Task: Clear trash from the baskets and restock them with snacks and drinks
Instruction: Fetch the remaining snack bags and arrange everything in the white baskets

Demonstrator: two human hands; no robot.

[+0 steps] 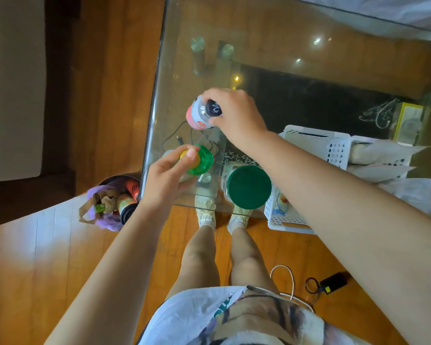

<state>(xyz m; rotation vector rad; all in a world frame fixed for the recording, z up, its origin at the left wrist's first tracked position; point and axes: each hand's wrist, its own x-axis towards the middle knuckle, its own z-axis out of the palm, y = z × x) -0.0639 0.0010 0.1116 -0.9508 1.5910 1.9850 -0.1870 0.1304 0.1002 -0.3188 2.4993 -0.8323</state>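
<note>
Nearest the person's feet, at the front edge of the glass table (284,26), a clear jar with a dark green lid (249,187) stands just beside a white perforated basket (278,220) that overhangs the edge. A second white basket (319,143) sits further along to the right, with pale flat packets (383,155) lying across it; how many packets I cannot tell.

Left of the jar, the left hand (164,180) has its fingers closed around the yellow cap of a green bottle (202,159), which stands upright on the glass. Beyond it, the right hand (234,113) pinches the dark cap of a pink-labelled bottle (197,115), tilted over the table; whether its base touches the glass is unclear. So I count two bottles, one in each hand, one jar and two baskets.

On the floor to the left, a bin lined with a purple bag (110,202) already holds cans and wrappers, which suggests the clearing is largely done and restocking is the step in hand. The next move likely calls for carrying both bottles rightwards, past the jar, and standing them inside a basket without knocking the jar or the packets.
</note>
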